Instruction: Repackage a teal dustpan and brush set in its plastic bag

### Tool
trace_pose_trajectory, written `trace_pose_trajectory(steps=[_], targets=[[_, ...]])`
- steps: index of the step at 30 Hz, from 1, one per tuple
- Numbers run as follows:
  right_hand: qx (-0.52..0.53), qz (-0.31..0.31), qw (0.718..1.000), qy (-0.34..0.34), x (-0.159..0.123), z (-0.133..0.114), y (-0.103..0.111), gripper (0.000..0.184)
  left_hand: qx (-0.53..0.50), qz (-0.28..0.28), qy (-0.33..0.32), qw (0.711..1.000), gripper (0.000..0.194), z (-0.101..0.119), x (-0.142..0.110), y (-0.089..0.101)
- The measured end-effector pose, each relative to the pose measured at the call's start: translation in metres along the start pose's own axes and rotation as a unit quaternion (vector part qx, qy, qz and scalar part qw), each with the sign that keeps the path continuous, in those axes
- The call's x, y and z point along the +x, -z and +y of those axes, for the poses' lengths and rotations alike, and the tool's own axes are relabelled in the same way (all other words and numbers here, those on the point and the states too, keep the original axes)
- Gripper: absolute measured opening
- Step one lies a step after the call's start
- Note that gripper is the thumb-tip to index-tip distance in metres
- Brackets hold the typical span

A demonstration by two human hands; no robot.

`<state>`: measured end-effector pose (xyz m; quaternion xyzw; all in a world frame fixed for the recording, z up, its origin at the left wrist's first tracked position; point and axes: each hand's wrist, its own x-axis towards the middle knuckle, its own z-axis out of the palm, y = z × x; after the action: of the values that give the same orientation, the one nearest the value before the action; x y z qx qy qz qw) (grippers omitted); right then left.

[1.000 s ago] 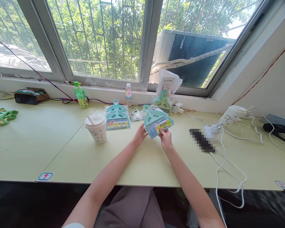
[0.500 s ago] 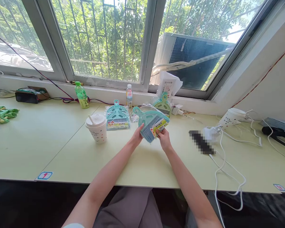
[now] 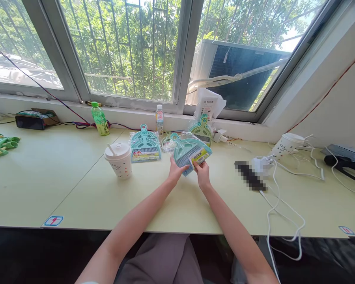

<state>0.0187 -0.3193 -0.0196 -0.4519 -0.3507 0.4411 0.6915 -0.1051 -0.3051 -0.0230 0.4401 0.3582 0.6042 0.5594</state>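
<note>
Between my two hands is a teal dustpan and brush set (image 3: 185,152) in clear wrap with a yellow label, tilted and held above the table. My left hand (image 3: 176,170) grips its lower left edge, thumb across the front. On the lower right, by the label, my right hand (image 3: 201,173) pinches the edge. A second teal dustpan and brush set (image 3: 145,145) lies to the left on the table, also wrapped. Behind the held one, a green dustpan and brush set (image 3: 203,130) leans near the window sill.
A lidded paper cup (image 3: 118,161) with a straw stands left of my hands. At the back are a green bottle (image 3: 100,120) and a small clear bottle (image 3: 160,120). White cables (image 3: 275,205), a blurred dark object (image 3: 250,176) and another cup (image 3: 286,146) lie to the right.
The held dustpan set has turned so its brush side and label face me more. My left thumb has come across its front.
</note>
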Motion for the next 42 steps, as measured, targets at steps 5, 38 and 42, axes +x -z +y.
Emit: trace_pose_trajectory(steps=[5,38,42], targets=[[0.08,-0.021,0.996,-0.024,0.004,0.0,0.004,0.041,0.073,-0.002,-0.051,0.996,0.102,-0.006,-0.002,-0.001],[-0.049,-0.037,0.997,-0.051,0.003,0.01,0.005,0.047,0.565,-0.114,-0.216,0.788,0.024,0.009,-0.014,0.0],[-0.079,-0.076,0.993,-0.033,-0.002,0.003,0.001,0.048,0.59,-0.085,-0.193,0.779,0.033,0.008,-0.009,0.003]])
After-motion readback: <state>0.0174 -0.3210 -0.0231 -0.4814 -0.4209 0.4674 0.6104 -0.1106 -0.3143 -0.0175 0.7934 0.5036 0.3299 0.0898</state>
